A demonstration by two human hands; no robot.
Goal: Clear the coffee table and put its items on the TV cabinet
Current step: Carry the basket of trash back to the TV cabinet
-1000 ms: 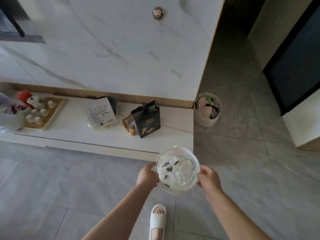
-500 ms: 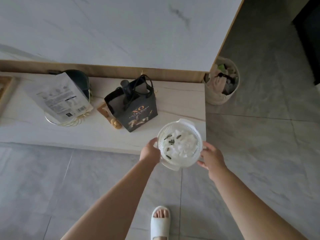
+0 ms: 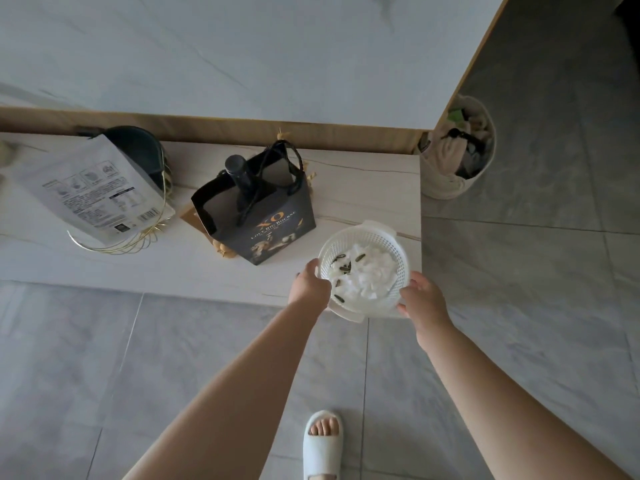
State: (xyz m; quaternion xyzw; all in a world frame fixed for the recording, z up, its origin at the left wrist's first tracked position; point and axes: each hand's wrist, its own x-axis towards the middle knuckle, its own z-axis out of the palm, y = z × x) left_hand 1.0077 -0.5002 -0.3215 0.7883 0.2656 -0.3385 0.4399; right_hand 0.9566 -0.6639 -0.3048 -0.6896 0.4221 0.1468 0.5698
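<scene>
A white slotted plastic basket (image 3: 377, 233) with white scraps and dark seed shells inside hangs over the front right corner of the pale TV cabinet (image 3: 363, 188). My left hand (image 3: 308, 284) grips its left rim and my right hand (image 3: 420, 297) grips its right rim. On the cabinet stand a black gift bag (image 3: 273, 233) with a dark bottle in it, a white printed pouch (image 3: 93, 188) lying on a gold wire rack (image 3: 114, 245), and a dark round container (image 3: 138, 150) behind the pouch.
A marble wall panel (image 3: 242, 57) rises behind the cabinet. A cream fabric bin (image 3: 457, 150) full of cloth stands on the grey tiled floor right of the cabinet's end. My foot in a white slipper (image 3: 322, 445) is on the floor below.
I have stepped closer to the cabinet. The basket, held in both hands, has moved forward from above the floor to above the cabinet's front right corner.
</scene>
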